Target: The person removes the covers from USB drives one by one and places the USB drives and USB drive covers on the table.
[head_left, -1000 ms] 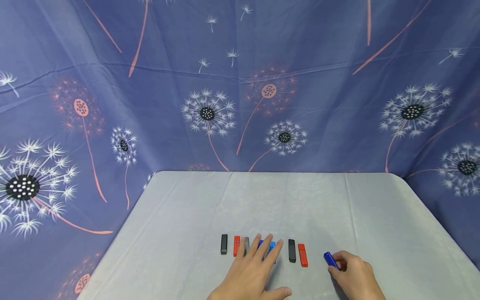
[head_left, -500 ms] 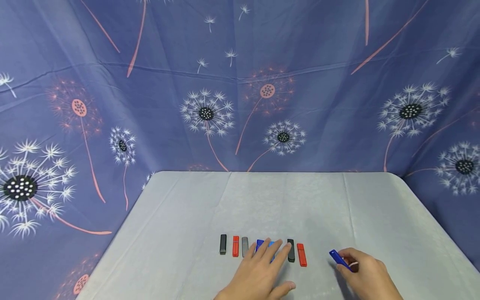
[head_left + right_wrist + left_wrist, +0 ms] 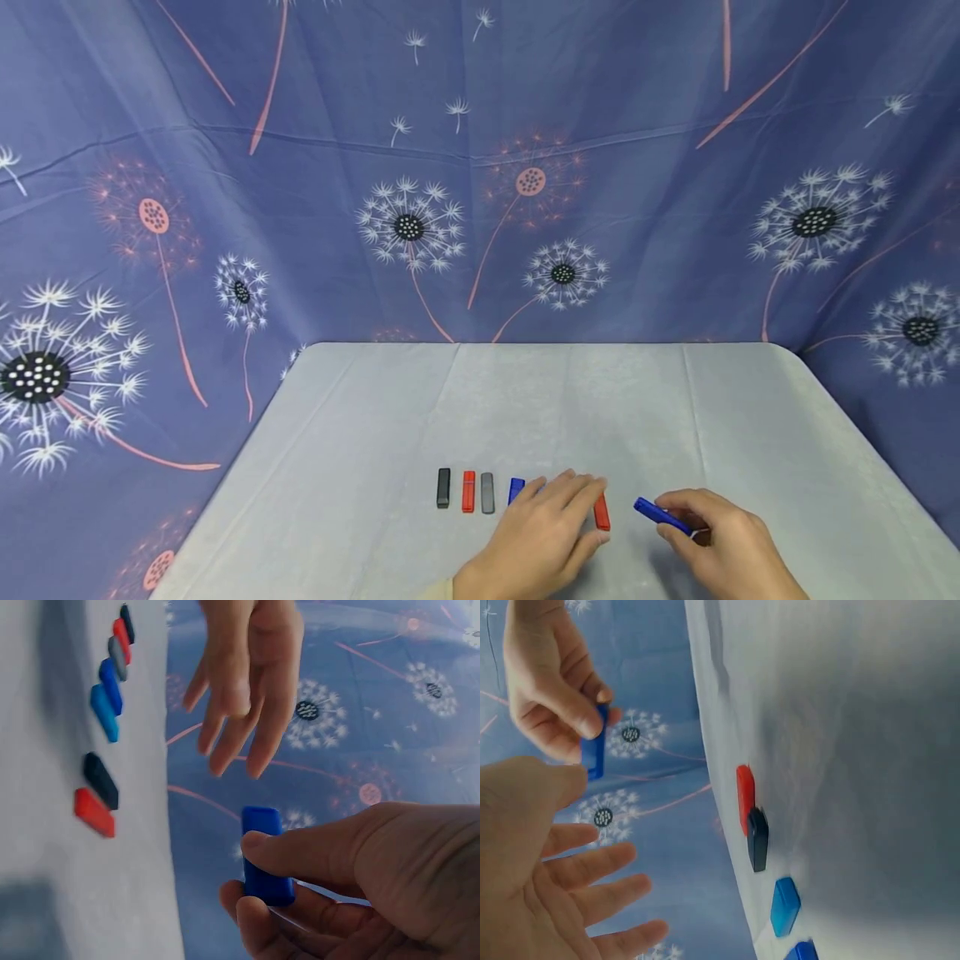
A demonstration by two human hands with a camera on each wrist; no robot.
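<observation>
Left of the end red stick (image 3: 602,514), six sticks (image 3: 111,686) already lay down. Right of it, the right hand (image 3: 727,537) pinched the blue stick (image 3: 652,510), not yet down; the left hand (image 3: 542,535), fingers extended, held nothing.

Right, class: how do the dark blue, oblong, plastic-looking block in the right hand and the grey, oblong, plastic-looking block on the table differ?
Colour: the held blue block is dark blue; the grey block is grey.
Support: the right hand holds the blue one in the air; the grey one lies on the table.
Angle: in the head view, the blue one slants, while the grey one points nearly straight away.
Both are narrow and oblong.
</observation>
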